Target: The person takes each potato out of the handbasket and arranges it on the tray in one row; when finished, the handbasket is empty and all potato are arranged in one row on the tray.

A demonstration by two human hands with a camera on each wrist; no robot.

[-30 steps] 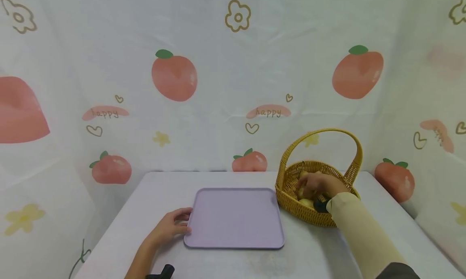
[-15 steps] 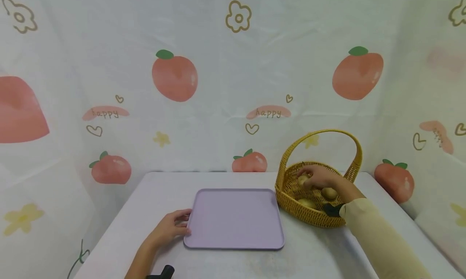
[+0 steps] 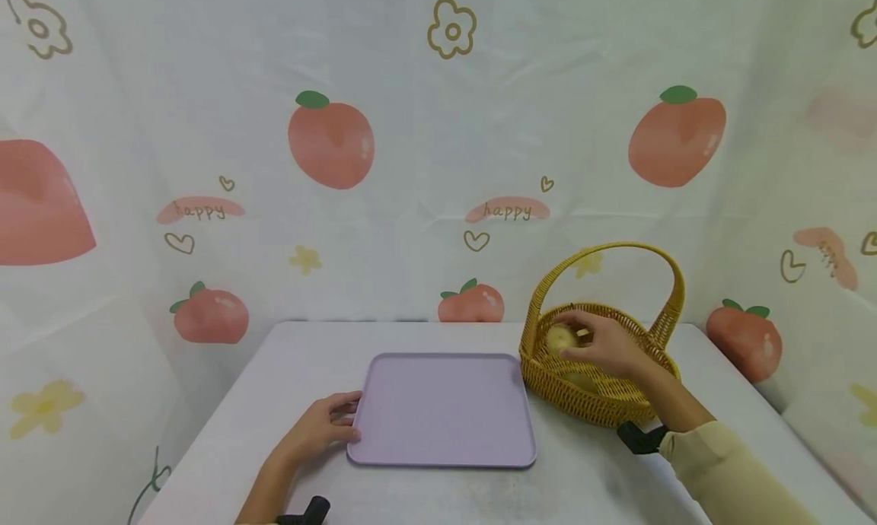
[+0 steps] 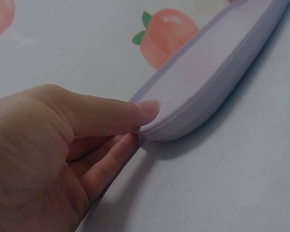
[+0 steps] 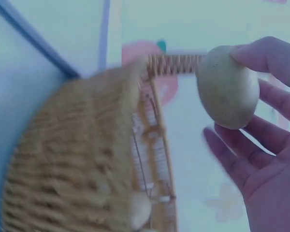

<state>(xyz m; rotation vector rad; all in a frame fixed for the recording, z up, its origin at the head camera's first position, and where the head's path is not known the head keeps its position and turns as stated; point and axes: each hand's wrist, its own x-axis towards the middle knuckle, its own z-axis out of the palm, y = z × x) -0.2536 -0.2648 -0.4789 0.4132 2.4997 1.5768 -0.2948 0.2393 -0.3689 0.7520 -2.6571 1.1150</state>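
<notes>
My left hand (image 3: 322,427) pinches the left edge of a lilac rectangular tray (image 3: 441,411). In the left wrist view the thumb (image 4: 149,111) lies over the rim and the fingers are below it. My right hand (image 3: 606,346) holds a pale yellow, egg-shaped potato (image 5: 228,89) with small specks, between thumb and fingers. In the head view that hand is above the golden wicker basket (image 3: 582,405) to the right of the tray. Another potato (image 3: 581,380) lies inside the basket, partly hidden in shadow.
The basket's tall arched handle (image 3: 633,245) rises behind the right hand. A white table (image 3: 308,357) bears the tray and basket. A fruit-printed curtain (image 3: 397,266) hangs at the back and sides.
My right hand has risen out of the basket with the potato, its forearm shifting right and toward me. The left hand and the tray have stayed put.
</notes>
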